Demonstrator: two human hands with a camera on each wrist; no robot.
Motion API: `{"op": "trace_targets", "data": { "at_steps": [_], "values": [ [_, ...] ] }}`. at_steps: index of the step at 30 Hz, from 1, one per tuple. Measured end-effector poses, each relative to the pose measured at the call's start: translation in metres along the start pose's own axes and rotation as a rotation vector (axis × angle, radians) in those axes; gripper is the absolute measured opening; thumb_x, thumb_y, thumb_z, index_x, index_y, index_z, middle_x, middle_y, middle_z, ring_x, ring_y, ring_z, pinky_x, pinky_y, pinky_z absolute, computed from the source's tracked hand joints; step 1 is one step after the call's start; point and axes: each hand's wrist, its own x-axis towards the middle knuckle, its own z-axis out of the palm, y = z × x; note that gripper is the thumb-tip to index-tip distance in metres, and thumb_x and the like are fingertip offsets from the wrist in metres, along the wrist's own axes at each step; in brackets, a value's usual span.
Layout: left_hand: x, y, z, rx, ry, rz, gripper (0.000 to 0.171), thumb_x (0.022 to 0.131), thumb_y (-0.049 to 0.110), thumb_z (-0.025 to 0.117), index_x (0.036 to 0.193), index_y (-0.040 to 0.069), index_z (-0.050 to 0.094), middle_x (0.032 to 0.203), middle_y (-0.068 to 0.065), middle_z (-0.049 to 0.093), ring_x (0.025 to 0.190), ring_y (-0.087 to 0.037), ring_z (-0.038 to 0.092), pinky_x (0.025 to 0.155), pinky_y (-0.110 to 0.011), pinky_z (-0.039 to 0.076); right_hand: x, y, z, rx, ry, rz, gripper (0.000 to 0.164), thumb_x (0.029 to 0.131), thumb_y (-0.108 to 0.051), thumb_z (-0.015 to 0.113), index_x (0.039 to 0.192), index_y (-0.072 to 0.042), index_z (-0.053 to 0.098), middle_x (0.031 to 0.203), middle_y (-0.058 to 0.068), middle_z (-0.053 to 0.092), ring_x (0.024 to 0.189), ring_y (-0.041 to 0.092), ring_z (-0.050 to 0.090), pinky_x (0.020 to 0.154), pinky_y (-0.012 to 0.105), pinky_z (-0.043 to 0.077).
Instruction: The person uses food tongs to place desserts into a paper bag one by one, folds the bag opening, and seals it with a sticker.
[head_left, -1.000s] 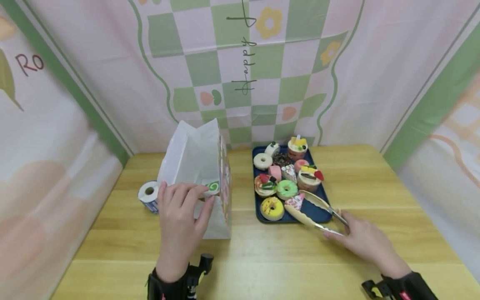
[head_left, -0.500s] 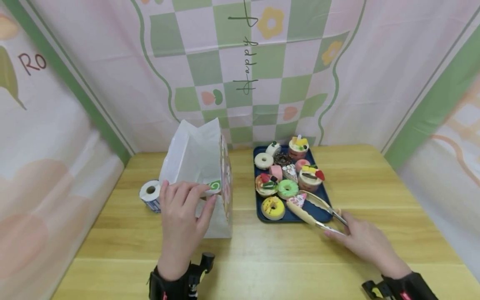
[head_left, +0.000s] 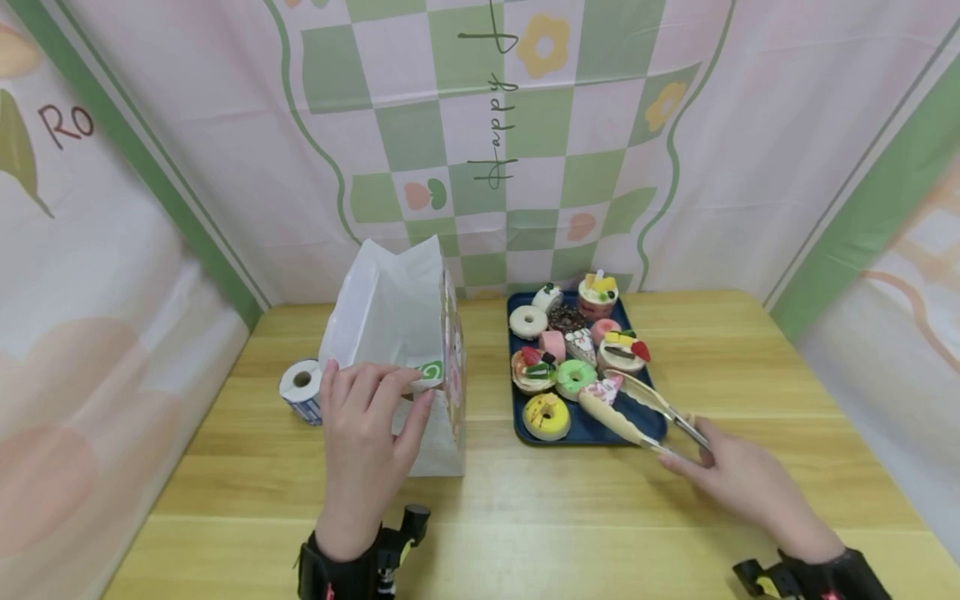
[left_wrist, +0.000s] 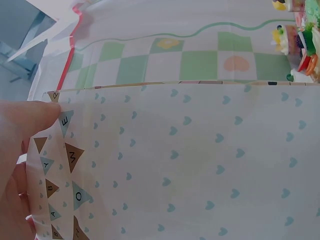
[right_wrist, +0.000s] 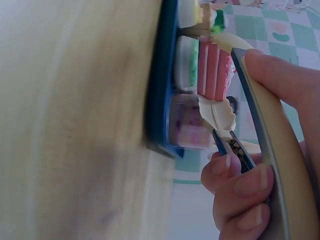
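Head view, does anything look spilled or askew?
No spill shows on the blue tray, and the cake slice sits between the tongs. The checked backdrop looks odd: its word Happy reads sideways, as if hung turned.

Cloth: "Happy", "RO"; bag: apparently "BABY".

Paper bag is standing left of centre on the table; label roll is sitting just beside it, left. Tray is lying right of the bag, apart from it. Cup dessert is occupying the tray's back right corner, doughnut the front left. Cake slice is sitting between the arms of the tongs, over the tray's front half. Cloth is hanging behind everything.
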Motion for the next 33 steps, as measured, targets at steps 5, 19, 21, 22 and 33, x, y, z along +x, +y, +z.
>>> {"op": "trace_targets", "data": {
  "at_steps": [5,19,21,22,33],
  "values": [
    [0.001,0.001,-0.001,-0.008,-0.001,-0.005,0.022,0.087,0.030,0.066,0.095,0.010,0.069,0.091,-0.006,0.065,0.094,-0.030,0.054,0.106,-0.065,0.026,0.001,-0.006,-0.011,-0.008,0.032,-0.032,0.078,0.088,-0.064,0.057,0.132,0.000,0.049,0.066,-0.002,0.050,0.052,0.013,0.042,0.047,0.026,0.030],
    [0.000,0.001,-0.002,-0.013,-0.021,-0.018,0.020,0.086,0.029,0.068,0.095,0.011,0.069,0.092,-0.005,0.066,0.095,-0.029,0.055,0.106,-0.065,0.026,0.009,-0.024,-0.036,-0.021,0.138,-0.128,0.045,0.086,-0.058,0.064,0.090,-0.015,0.050,0.066,-0.003,0.048,0.052,0.011,0.039,0.048,0.026,0.028],
    [0.000,0.000,-0.003,-0.011,-0.036,-0.027,0.020,0.086,0.028,0.069,0.096,0.011,0.069,0.093,-0.005,0.066,0.096,-0.029,0.055,0.107,-0.065,0.025,0.009,-0.026,-0.040,-0.024,0.148,-0.142,0.045,0.086,-0.058,0.064,0.090,-0.015,0.050,0.066,-0.003,0.048,0.051,0.010,0.039,0.048,0.025,0.028],
    [-0.001,0.000,-0.003,-0.011,-0.043,-0.032,0.020,0.086,0.028,0.070,0.096,0.011,0.069,0.093,-0.005,0.066,0.096,-0.028,0.055,0.107,-0.065,0.025,0.009,-0.027,-0.041,-0.024,0.155,-0.148,0.045,0.086,-0.057,0.064,0.090,-0.015,0.050,0.065,-0.003,0.048,0.051,0.010,0.039,0.048,0.025,0.028],
    [0.000,0.001,-0.004,-0.008,-0.062,-0.044,0.020,0.086,0.027,0.071,0.096,0.010,0.069,0.093,-0.006,0.066,0.096,-0.028,0.055,0.108,-0.065,0.024,0.011,-0.047,-0.064,-0.015,0.149,-0.174,0.044,0.089,-0.057,0.062,0.088,-0.015,0.048,0.066,-0.002,0.049,0.051,0.011,0.039,0.047,0.026,0.030]
  ]
}}
